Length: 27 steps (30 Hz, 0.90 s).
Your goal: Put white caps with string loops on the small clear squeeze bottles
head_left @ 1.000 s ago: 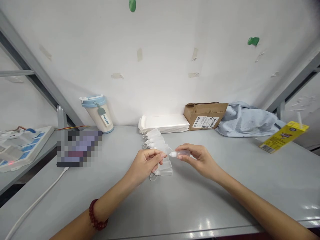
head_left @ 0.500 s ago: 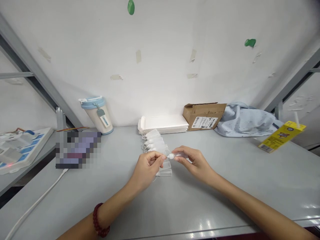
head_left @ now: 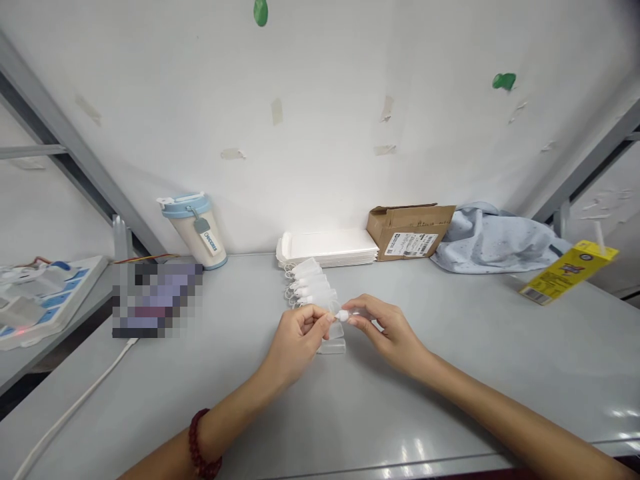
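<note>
Over the middle of the table, my right hand pinches a small clear plastic bottle with a white cap. The bottle lies sideways with its cap toward the left, and my fingers cover most of its body. My left hand is closed in a pinch right at the cap's tip; what lies between its fingertips is too small to make out. Behind and beneath the hands runs a row of similar clear bottles, several with thin loops at their left ends. My left hand partly hides the nearer ones.
Behind the row sit a stack of white envelopes and a cardboard box. A pale blue cloth and a yellow drink carton are at right. A tumbler, pixelated phone, white cable and power strip are left.
Both hands stay together at the cap with only a slight shift. Less of the bottle's body shows between my right fingers now. The view has moved a little.
</note>
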Available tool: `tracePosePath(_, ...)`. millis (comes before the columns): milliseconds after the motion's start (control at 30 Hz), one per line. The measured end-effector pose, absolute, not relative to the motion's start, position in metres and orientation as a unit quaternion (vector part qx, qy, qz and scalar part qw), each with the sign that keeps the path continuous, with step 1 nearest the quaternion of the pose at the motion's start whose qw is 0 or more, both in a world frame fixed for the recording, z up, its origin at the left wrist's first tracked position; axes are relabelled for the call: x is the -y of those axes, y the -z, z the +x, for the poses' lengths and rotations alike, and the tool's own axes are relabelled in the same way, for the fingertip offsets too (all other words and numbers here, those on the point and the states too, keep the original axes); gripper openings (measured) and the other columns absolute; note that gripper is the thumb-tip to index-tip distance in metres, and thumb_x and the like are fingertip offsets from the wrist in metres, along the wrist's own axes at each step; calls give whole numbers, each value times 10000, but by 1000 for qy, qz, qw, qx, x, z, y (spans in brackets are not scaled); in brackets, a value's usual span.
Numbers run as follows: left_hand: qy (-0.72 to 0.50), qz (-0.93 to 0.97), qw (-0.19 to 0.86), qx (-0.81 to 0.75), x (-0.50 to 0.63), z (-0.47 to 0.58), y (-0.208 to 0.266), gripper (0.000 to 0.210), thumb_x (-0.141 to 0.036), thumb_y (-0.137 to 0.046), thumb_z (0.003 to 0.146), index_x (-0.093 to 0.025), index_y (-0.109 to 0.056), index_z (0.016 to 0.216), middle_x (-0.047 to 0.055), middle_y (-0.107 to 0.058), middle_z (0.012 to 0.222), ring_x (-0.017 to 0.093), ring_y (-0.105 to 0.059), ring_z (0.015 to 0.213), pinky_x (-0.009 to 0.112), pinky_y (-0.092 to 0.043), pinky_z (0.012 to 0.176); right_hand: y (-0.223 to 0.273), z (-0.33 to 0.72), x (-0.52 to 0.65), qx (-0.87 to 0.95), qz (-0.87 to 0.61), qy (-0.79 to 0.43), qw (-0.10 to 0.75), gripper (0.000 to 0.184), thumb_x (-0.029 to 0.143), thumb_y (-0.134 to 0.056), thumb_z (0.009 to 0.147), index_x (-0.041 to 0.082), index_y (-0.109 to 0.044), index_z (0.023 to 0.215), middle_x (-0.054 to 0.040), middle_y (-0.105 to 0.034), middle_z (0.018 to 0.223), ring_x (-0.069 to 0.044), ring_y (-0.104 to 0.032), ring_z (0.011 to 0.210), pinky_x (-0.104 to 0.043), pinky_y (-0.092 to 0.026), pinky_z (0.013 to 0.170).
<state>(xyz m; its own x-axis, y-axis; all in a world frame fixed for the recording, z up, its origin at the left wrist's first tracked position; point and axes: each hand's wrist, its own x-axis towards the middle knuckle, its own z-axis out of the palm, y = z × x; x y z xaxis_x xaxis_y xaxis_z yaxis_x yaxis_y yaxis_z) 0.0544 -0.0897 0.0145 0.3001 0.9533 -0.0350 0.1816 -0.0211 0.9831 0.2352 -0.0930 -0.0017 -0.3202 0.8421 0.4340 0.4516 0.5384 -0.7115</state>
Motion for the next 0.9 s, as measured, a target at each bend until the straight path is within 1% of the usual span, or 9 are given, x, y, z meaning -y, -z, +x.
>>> tracePosePath(233,-366,611,528,-463,88,54,-11,274,-392,-544,764,-159,-512,621,-57,-430,509,53,-323,409,190,-282,409,4,237,91,789,-413,-227,394,201,307,-418,912,215,-577,994,-36,-605,811,-146,-544,680,-264,-432,619)
tracePosePath(367,-358,620,538,-445,86,51,-13,263,-375,-542,781,-158,-530,633,-65,-417,469,54,-331,399,192,-306,421,2,238,90,794,-406,-224,394,195,299,-428,910,212,-580,996,-38,-609,821,-142,-547,678,-260,-431,613)
tracePosePath(467,-350,643,531,-427,83,45,-17,306,-381,-502,819,-155,-541,616,-67,-385,408,61,-336,399,200,-314,444,-2,241,89,795,-401,-220,398,190,303,-451,901,212,-581,1007,-45,-620,848,-147,-561,696,-267,-439,621)
tracePosePath(533,-358,648,524,-422,79,42,-19,342,-387,-463,847,-152,-552,614,-60,-397,400,65,-352,405,210,-340,475,-5,243,89,794,-401,-215,402,190,305,-463,896,216,-583,1014,-48,-629,872,-153,-575,720,-275,-450,643)
tracePosePath(600,-366,644,523,-423,77,40,-20,345,-382,-452,854,-148,-566,627,-53,-418,419,65,-359,412,215,-352,489,-7,244,88,793,-402,-214,405,189,306,-470,893,218,-585,1015,-50,-634,888,-158,-589,742,-281,-460,667)
tracePosePath(733,-356,638,528,-433,77,40,-21,265,-367,-507,822,-149,-603,706,-53,-433,479,60,-351,419,200,-308,441,-6,243,88,794,-398,-212,408,181,294,-484,889,209,-587,1010,-50,-636,869,-153,-592,729,-275,-463,656)
tracePosePath(900,-335,649,523,-439,82,43,-22,227,-346,-545,791,-142,-592,705,-49,-461,532,48,-357,417,192,-309,425,-1,241,88,811,-373,-196,406,174,276,-478,895,206,-575,1022,-56,-627,871,-148,-589,728,-272,-472,643)
